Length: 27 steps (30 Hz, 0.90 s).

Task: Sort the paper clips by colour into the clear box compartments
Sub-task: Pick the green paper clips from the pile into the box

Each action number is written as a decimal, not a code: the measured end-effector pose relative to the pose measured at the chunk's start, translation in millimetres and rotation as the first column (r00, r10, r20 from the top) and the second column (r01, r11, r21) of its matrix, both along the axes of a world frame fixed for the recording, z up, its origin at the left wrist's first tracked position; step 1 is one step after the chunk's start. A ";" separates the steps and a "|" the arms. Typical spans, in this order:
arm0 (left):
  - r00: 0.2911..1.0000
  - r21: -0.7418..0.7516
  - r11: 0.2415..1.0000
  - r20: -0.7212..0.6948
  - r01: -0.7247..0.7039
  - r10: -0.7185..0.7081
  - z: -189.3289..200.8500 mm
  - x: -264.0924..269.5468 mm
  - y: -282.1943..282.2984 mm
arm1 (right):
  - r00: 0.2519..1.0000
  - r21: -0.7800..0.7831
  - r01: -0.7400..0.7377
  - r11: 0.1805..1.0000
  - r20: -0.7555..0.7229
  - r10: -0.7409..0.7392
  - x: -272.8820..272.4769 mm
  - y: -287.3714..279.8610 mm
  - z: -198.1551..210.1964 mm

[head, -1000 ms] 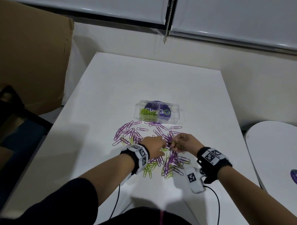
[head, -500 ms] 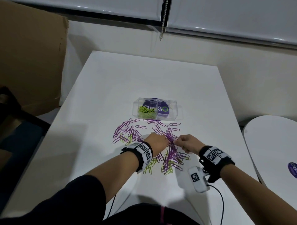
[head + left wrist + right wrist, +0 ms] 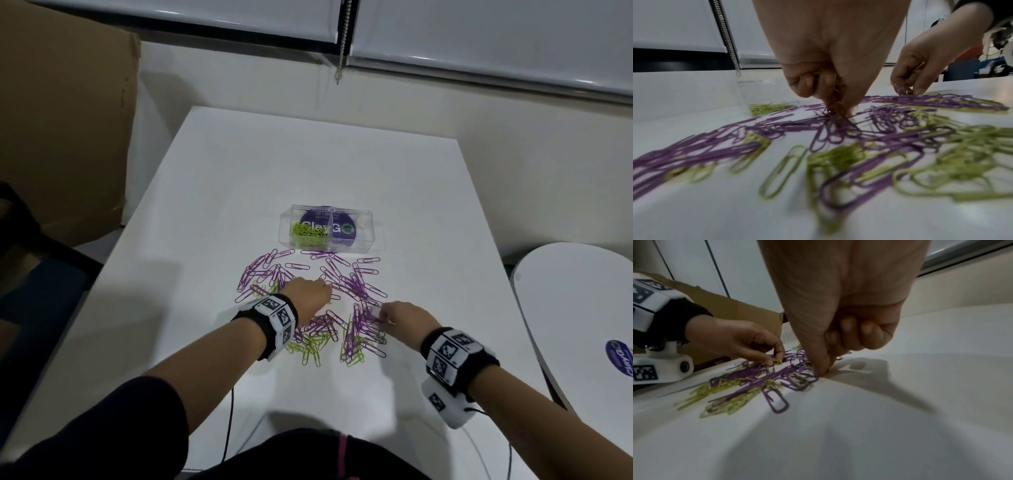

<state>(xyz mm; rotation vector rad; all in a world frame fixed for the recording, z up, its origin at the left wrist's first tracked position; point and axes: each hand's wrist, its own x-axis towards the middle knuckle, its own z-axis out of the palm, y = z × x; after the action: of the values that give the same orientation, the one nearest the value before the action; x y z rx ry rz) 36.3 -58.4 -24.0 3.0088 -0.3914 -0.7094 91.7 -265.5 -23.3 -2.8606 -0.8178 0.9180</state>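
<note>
Purple paper clips (image 3: 356,284) and green paper clips (image 3: 310,346) lie mixed in a pile on the white table (image 3: 308,164). Behind the pile stands the clear box (image 3: 363,240), with green clips (image 3: 306,236) in its left compartment; no clips show in the right one. My left hand (image 3: 327,296) is down in the pile's middle, fingers curled. It pinches a green clip (image 3: 777,361) and keeps more green ones tucked in the palm. My right hand (image 3: 378,313) pinches at the pile's right edge, with green clips (image 3: 918,68) held in its curled fingers.
A large cardboard box (image 3: 61,137) stands left of the table. A round white table (image 3: 565,308) with a purple sticker (image 3: 620,356) sits close on the right. A blind cord (image 3: 340,51) hangs at the back wall. Cables trail from both wrist cameras toward me.
The two hands were close together over the pile's middle. Now they have parted: the left sits further up and left, the right has shifted to the pile's right edge.
</note>
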 end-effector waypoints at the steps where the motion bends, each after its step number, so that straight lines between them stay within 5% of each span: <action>1: 1.000 -0.015 1.000 -0.006 -0.016 0.016 0.0 -1.2 6.1 | 1.000 0.031 -0.005 1.000 -0.004 0.005 -1.1 8.3 -1.0; 8: 0.961 -0.271 0.923 -0.034 -0.273 0.274 3.2 -11.7 46.2 | 0.999 0.198 -0.007 0.980 -0.048 0.017 4.4 53.7 1.2; 12: 0.873 -0.463 0.755 -0.095 -0.464 0.478 -1.8 -20.9 66.3 | 0.992 0.273 0.063 0.960 -0.123 -0.031 9.7 55.6 8.4; 21: 0.781 -0.586 0.568 -0.195 -0.578 0.593 -15.3 -23.4 79.5 | 0.982 0.357 0.148 0.922 -0.165 -0.093 17.3 50.8 5.1; 27: 0.630 -0.684 0.247 -0.388 -0.686 0.673 -13.7 -24.6 91.3 | 0.894 0.500 0.429 0.752 -0.356 -0.273 24.1 39.6 -1.1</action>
<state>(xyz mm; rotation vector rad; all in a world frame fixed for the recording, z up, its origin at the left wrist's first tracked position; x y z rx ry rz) 11.7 32.9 -37.8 1.9309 0.5173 -0.3012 115.8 -225.9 -24.4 -2.1958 -0.3963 0.8023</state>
